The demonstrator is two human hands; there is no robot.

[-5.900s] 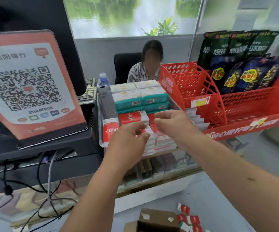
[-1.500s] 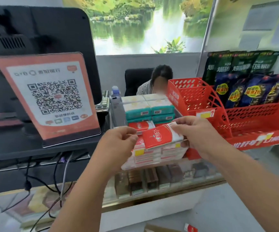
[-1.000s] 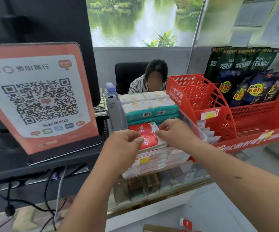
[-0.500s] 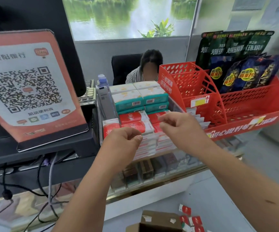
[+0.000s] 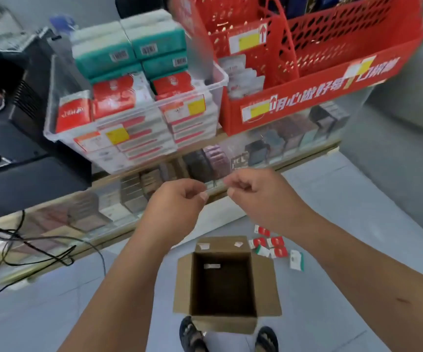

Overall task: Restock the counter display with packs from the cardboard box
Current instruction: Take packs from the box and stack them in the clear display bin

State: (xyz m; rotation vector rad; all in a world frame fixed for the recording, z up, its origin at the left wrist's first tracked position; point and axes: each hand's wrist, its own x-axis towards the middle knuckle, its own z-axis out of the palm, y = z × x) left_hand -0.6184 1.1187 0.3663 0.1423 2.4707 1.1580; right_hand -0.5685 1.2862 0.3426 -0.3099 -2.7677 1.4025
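— What was left of the box [image 5: 182, 283]?

— A black register [image 5: 27, 148] up and to its far left, with cables [image 5: 40, 252] drooping to the floor [image 5: 357, 224] beside it. No writing I could read there.

— And the display?

— The clear bin [image 5: 219, 81] stood above the box and a little left, on the glass counter [image 5: 78, 217]. Red packs [image 5: 114, 97] filled its front, stacked to the rim, with a white logo too blurred to read. Teal packs [image 5: 101, 59] with barcode stickers sat behind them. Yellow labels [image 5: 117, 134] were stuck on the bin's front wall.

— The hands?

— Both hung straight above the box, below the counter edge. The left hand [image 5: 177, 207] had its fingers loosely curled, thumb near the forefinger, and I saw nothing in it. The right hand [image 5: 258, 196], just beside it, was curled the same way and also held nothing I could see.

— The box itself?

— On the floor, flaps spread open, dark inside, a small white strip on its far wall. Sandals [image 5: 191, 335] touched its near edge.

— To the right?

— Loose packs [image 5: 276, 243] lay scattered just right of the box's far flap. A red basket [image 5: 332, 34] stood above and right, touching the bin, with white Chinese characters along its front, smeared by blur, and yellow tags with red arrows. Bare floor opened right of the box.
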